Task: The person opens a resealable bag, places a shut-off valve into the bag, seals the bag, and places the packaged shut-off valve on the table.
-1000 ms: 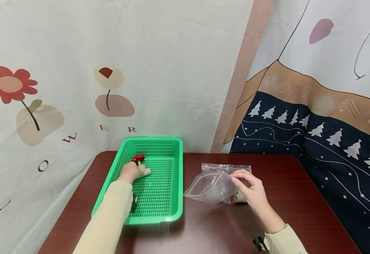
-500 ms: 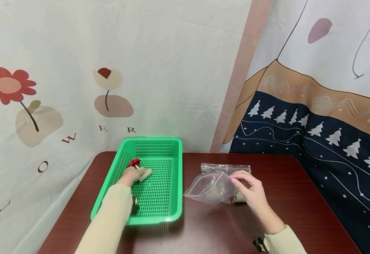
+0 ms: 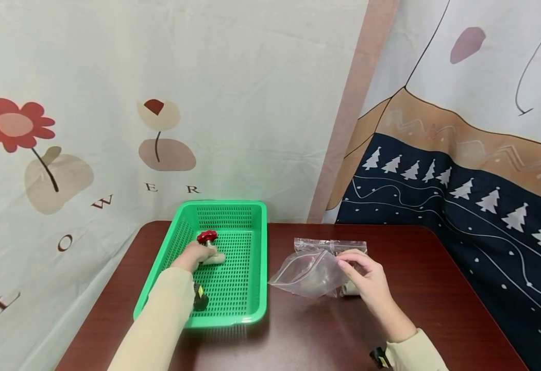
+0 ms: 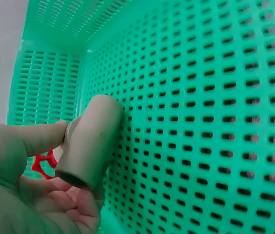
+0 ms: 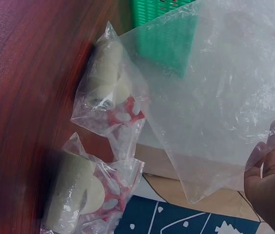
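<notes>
My left hand [image 3: 193, 256] is down inside the green basket [image 3: 262, 257], holding a valve [image 3: 214, 259] with a beige pipe body and a red handwheel [image 3: 207, 236]. In the left wrist view the thumb presses the side of the valve's body [image 4: 91, 141] while the other fingers curl beneath it, close to the basket's perforated floor. Over the table to the right, my right hand [image 3: 365, 275] pinches the edge of a clear zip bag [image 3: 309, 273] between thumb and fingers. The bag's mouth gapes toward the basket, and nothing shows inside it.
Beyond the held bag, two bagged valves lie on the dark red table [image 5: 20, 97] in the right wrist view: one upper bagged valve [image 5: 108, 73] and one lower bagged valve [image 5: 71, 190]. A printed curtain [image 3: 270, 103] hangs behind the table.
In the left hand the valve has turned, its handwheel swinging left and then back right, with the body shifting slightly toward me. The right hand and its bag stay in place.
</notes>
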A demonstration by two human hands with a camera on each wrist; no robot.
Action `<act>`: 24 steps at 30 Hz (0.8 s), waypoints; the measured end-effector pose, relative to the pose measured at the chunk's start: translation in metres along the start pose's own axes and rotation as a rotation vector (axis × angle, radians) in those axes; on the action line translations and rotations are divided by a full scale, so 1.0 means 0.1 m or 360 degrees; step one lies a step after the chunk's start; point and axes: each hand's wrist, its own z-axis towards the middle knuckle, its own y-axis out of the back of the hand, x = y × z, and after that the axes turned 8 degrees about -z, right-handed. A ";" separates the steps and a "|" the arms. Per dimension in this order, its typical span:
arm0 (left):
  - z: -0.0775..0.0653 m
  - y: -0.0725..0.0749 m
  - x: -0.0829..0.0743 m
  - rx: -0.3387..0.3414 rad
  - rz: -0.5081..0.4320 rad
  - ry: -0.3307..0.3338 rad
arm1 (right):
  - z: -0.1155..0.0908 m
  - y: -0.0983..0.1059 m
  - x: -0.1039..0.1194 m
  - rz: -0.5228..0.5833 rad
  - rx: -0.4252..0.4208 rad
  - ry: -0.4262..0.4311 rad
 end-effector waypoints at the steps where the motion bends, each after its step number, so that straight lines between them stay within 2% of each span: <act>1: 0.00 0.00 0.01 0.0010 -0.0046 0.0002 | 0.00 0.00 0.00 0.0002 -0.0001 0.0003; 6: 0.01 0.01 0.08 0.0080 -0.0219 -0.0051 | 0.00 0.00 -0.02 0.0013 -0.0006 0.0011; 9: 0.04 0.00 0.08 0.0088 -0.0381 -0.0076 | 0.00 0.00 -0.02 0.0011 -0.0006 0.0012; 13: 0.07 0.00 0.05 0.0070 -0.0590 -0.0069 | -0.01 -0.01 -0.01 0.0007 -0.0007 0.0005; 19: 0.06 -0.02 -0.01 0.0063 -0.0765 -0.0093 | 0.00 -0.01 -0.01 0.0012 -0.0009 -0.0008; 24: 0.02 -0.05 -0.08 0.0087 -0.0995 -0.0112 | 0.00 -0.01 -0.02 0.0010 -0.0016 -0.0008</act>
